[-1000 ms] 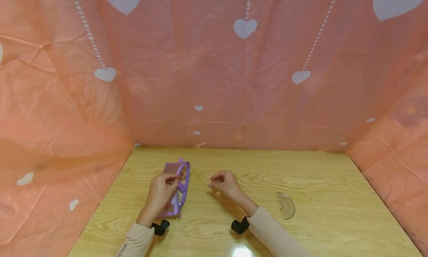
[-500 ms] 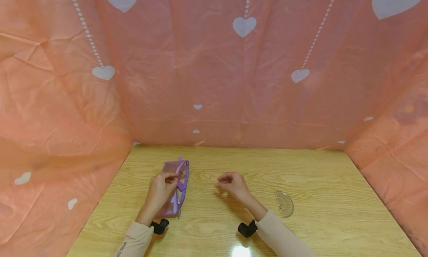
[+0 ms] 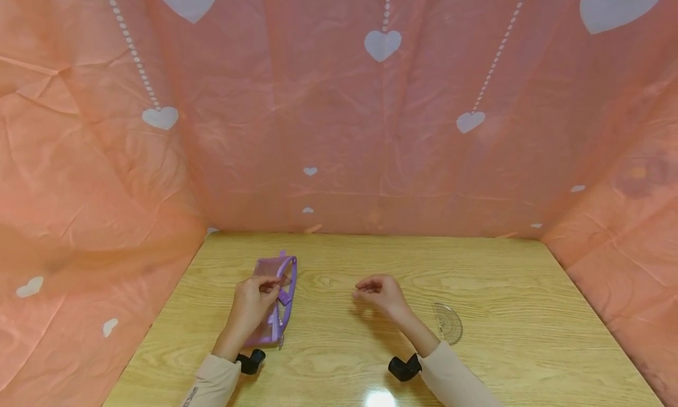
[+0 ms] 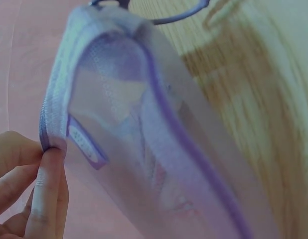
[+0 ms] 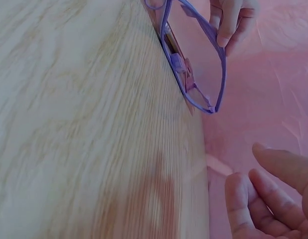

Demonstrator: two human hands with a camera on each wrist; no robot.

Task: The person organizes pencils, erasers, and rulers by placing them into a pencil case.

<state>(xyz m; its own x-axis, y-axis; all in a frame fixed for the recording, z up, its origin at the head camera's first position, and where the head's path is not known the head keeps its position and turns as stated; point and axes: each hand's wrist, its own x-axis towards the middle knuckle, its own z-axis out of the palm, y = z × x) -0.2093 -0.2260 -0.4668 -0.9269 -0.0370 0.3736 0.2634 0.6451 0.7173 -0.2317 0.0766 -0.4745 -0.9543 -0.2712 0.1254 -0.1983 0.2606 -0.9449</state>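
Note:
A sheer purple zip pencil case (image 3: pixel 267 267) stands on the left half of the table, its mouth spread apart. The left hand (image 3: pixel 251 304) pinches the zip edge of this mouth between thumb and fingers, plainly seen in the left wrist view. Inside the case, small pink and purple items (image 5: pixel 188 74) show in the right wrist view; their kind is unclear. The right hand (image 3: pixel 385 295) hovers over the table to the right of the case, fingers loosely bent, nothing between thumb and fingertips. To its right lies a clear half-round protractor (image 3: pixel 449 324).
The wood-grain table (image 3: pixel 508 360) is walled by a pink-orange cloth (image 3: pixel 339 124) with white hearts at the back and both sides. A black wrist mount (image 3: pixel 405 368) sits below the right hand, and another black mount (image 3: pixel 251 362) below the left.
The right hand has drawn away from the pencil case, moving right toward the protractor. The left hand keeps its pinch on the case's edge.

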